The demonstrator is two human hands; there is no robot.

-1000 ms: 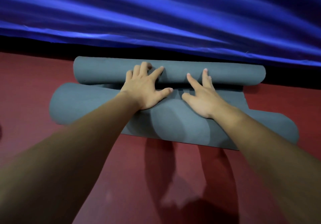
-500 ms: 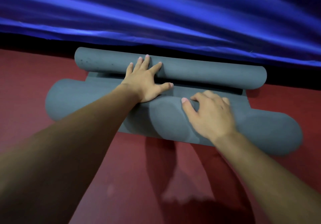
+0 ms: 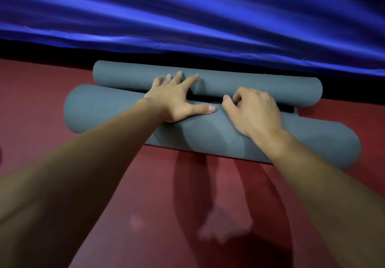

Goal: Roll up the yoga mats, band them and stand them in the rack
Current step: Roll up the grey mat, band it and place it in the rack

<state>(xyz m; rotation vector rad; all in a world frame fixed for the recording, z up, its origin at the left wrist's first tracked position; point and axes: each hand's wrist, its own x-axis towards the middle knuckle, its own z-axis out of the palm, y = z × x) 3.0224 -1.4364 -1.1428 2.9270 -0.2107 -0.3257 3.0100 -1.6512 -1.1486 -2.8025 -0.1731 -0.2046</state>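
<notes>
In the head view, your left hand (image 3: 177, 99) lies flat and spread open across a grey yoga mat (image 3: 208, 130) on the red floor (image 3: 145, 195), thumb stretched along the near, thicker roll (image 3: 108, 109) and fingertips reaching onto the thinner far roll (image 3: 250, 87). Your right hand (image 3: 254, 111) is curled, knuckles up, its fingers hooked over the top of the near roll at the gap between the two rolls; whether they pinch a layer of mat is hidden. The two rolls lie side by side, nearly touching, parallel to a blue curtain (image 3: 187, 18) hanging just behind the far roll. Both forearms throw shadows on the floor.
</notes>
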